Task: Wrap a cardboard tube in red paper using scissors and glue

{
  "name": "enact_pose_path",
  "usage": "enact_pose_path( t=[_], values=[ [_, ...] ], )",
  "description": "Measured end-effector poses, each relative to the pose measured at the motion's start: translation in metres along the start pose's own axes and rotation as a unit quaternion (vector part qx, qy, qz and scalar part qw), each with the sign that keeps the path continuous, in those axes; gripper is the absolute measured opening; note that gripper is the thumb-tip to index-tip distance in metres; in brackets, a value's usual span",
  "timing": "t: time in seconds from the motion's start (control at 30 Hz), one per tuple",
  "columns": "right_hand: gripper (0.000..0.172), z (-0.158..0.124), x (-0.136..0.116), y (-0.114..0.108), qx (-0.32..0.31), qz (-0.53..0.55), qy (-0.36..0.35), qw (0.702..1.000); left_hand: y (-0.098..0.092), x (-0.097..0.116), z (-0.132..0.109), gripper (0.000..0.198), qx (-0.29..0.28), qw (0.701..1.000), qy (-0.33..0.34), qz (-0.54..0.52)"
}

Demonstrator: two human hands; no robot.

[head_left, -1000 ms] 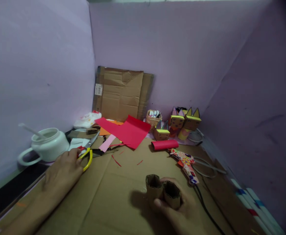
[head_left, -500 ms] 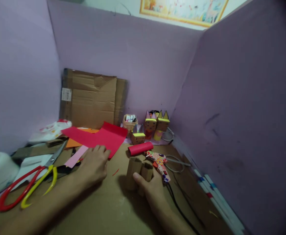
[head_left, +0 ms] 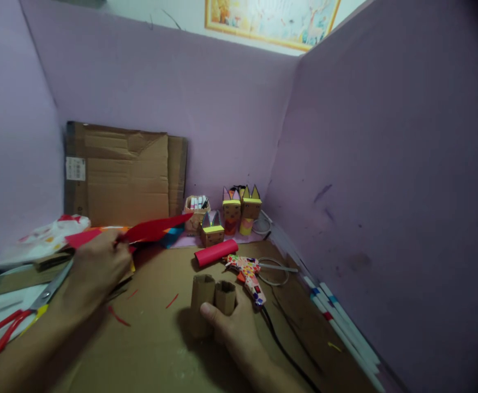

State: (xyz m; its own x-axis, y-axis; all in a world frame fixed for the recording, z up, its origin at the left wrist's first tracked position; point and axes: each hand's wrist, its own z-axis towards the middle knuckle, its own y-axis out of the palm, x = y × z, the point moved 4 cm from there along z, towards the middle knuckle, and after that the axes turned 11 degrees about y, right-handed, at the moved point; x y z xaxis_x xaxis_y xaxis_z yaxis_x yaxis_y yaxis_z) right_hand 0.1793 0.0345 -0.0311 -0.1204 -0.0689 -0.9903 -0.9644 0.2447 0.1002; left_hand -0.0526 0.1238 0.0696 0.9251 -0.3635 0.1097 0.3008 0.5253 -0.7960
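My left hand (head_left: 102, 267) is closed on a sheet of red paper (head_left: 155, 228), whose right part is lifted and tilted off the table. My right hand (head_left: 237, 327) is wrapped around a short cardboard tube (head_left: 225, 295), thumb in front, other fingers mostly hidden. A taller cardboard tube (head_left: 200, 305) stands upright against its left side; whether my hand also grips that one I cannot tell. Just beyond lies a rolled red paper tube (head_left: 216, 252). A patterned glue gun (head_left: 247, 273) lies right of it.
Large scissors (head_left: 45, 297) lie at the left on papers and cardboard scraps. Cardboard cat-eared figures (head_left: 231, 210) and a holder of markers (head_left: 197, 210) stand at the back. The glue gun's black cord (head_left: 282, 344) runs toward the front. White sticks (head_left: 341, 327) line the right wall.
My left hand has taken hold of the red paper and raised part of it, uncovering blue beneath. The view has swung right. My right hand still holds the cardboard tube.
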Motion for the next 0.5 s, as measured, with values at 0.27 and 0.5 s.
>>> enact_pose_path(
  t=[0.27, 0.5],
  values=[
    [0.047, -0.009, -0.015, -0.02, 0.1, 0.031, -0.014, 0.994, 0.002, -0.006, -0.105, 0.021, 0.023, 0.991, 0.102, -0.089],
    [0.049, -0.023, -0.022, -0.018, 0.079, 0.019, -0.033, 0.996, -0.002, 0.026, -0.123, 0.023, -0.156, 0.934, 0.297, -0.126]
  ],
)
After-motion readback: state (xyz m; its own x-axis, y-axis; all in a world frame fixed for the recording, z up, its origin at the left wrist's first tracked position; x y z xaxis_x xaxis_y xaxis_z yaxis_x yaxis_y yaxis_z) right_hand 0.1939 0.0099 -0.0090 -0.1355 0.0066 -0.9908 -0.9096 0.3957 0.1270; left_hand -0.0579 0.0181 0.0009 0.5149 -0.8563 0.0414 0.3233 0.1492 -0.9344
